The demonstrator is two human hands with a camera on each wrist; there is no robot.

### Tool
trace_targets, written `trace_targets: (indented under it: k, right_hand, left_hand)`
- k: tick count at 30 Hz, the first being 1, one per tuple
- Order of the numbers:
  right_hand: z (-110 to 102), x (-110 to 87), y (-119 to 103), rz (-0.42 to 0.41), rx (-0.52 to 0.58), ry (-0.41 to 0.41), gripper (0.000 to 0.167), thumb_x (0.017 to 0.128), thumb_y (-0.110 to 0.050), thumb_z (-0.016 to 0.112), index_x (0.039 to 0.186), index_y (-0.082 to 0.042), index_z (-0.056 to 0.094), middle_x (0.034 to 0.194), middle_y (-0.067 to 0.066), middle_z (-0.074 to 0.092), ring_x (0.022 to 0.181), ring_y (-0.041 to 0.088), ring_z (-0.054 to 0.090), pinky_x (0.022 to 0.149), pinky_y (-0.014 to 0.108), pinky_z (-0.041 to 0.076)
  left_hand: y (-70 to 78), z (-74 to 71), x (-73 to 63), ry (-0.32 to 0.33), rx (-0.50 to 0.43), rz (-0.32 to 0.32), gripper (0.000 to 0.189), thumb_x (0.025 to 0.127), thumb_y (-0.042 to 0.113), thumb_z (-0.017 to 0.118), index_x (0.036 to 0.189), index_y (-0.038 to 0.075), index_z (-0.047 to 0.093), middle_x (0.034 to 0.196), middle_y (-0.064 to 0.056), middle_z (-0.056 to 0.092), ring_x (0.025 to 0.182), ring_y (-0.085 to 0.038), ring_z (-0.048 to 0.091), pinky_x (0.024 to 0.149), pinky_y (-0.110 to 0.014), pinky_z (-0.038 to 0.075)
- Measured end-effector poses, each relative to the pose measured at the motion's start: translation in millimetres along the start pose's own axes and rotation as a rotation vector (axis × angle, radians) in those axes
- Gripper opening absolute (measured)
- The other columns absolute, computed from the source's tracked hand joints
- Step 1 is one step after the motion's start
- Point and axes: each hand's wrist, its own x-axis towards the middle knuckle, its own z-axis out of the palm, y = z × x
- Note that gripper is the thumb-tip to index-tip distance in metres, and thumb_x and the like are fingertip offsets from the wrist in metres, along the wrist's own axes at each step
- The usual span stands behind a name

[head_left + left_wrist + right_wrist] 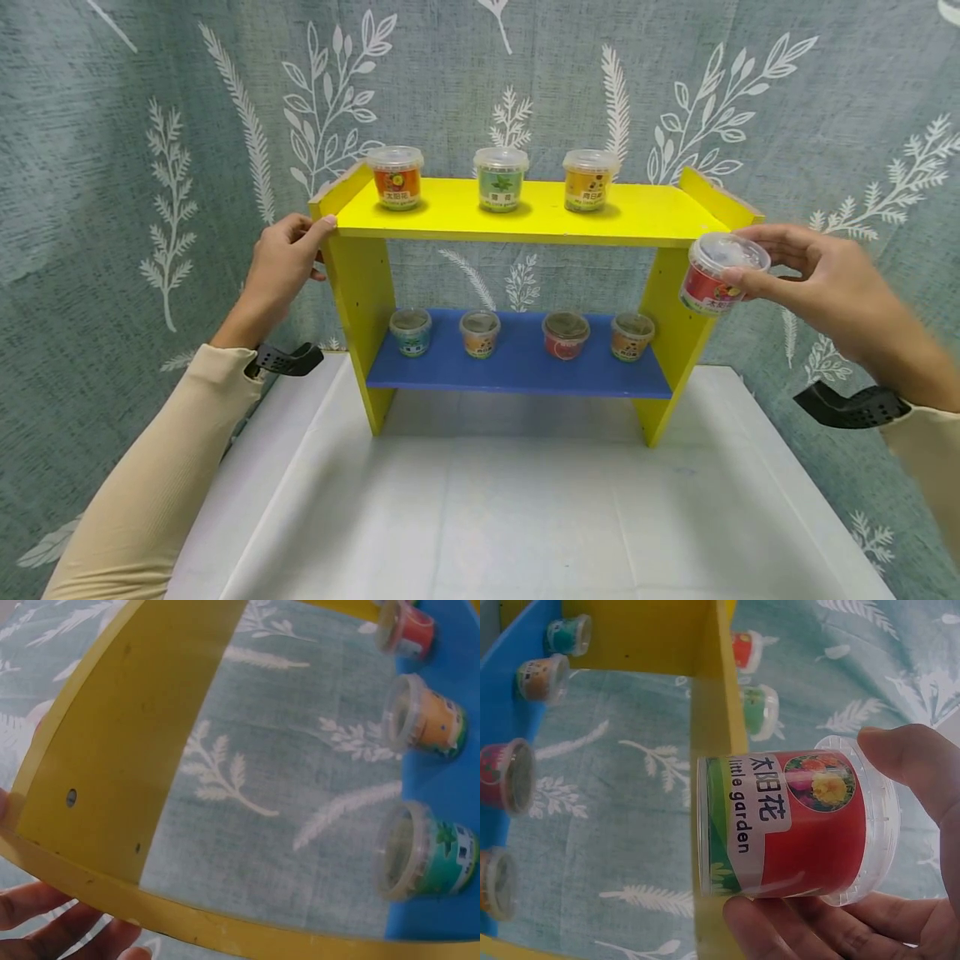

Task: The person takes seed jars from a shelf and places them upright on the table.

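1. Right hand (832, 275), right side of the head view: fingers hold a round, clear plastic cup with red label (707, 290) there.
2. Left hand (279, 260), left of centre: fingers grip the yellow-and-blue boxy shelf (517, 225).

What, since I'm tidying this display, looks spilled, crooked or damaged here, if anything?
Nothing looks spilled or plainly damaged. The top cups and lower cups stand upright on the shelf. The held cup tilts slightly in the right hand, but being gripped explains that.
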Motion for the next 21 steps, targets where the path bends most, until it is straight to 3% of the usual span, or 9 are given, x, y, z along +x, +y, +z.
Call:
trace_targets:
  k: [6, 8, 12, 21]
  right_hand:
    - [9, -9.2, 6, 0.016, -0.028, -0.038, 0.064, 0.096, -0.033, 0.076, 0.151, -0.015, 0.049, 0.146, 0.007, 0.049, 0.132, 0.025, 0.052, 0.079, 0.003, 0.046]
    - [13, -12.3, 8, 0.019, -0.024, -0.051, 0.064, 0.096, -0.033, 0.076, 0.151, -0.015, 0.049, 0.146, 0.005, 0.048, 0.130, 0.020, 0.055, 0.079, 0.004, 0.047]
    - [19, -19.2, 13, 0.000, 0.005, -0.070, 0.058, 0.097, -0.027, 0.075, 0.148, -0.015, 0.050, 0.135, 0.000, 0.053, 0.109, -0.003, 0.059, 0.078, 0.009, 0.051]
    - [37, -35.0, 26, -0.055, 0.008, -0.125, 0.059, 0.096, -0.021, 0.076, 0.148, -0.008, 0.050, 0.130, 0.009, 0.057, 0.098, -0.001, 0.067, 0.075, 0.018, 0.056]
  left_hand:
    - [-1.7, -1.1, -0.3, -0.001, 0.000, -0.005, 0.060, 0.102, 0.062, 0.050, 0.122, 0.006, 0.058, 0.112, -0.009, 0.058, 0.096, -0.020, 0.056, 0.063, -0.020, 0.054]
    - [-1.5, -1.4, -0.6, 0.001, 0.001, -0.005, 0.060, 0.102, 0.062, 0.050, 0.122, 0.005, 0.058, 0.112, -0.009, 0.058, 0.096, -0.019, 0.056, 0.063, -0.020, 0.054]
    - [-1.3, -1.1, -0.8, 0.005, 0.001, 0.001, 0.060, 0.102, 0.061, 0.050, 0.123, 0.005, 0.058, 0.113, -0.010, 0.058, 0.096, -0.019, 0.056, 0.063, -0.019, 0.054]
    - [-2.9, 0.2, 0.7, 0.008, -0.004, 0.023, 0.058, 0.103, 0.059, 0.050, 0.122, 0.005, 0.059, 0.111, -0.008, 0.059, 0.095, -0.018, 0.056, 0.064, -0.019, 0.054]
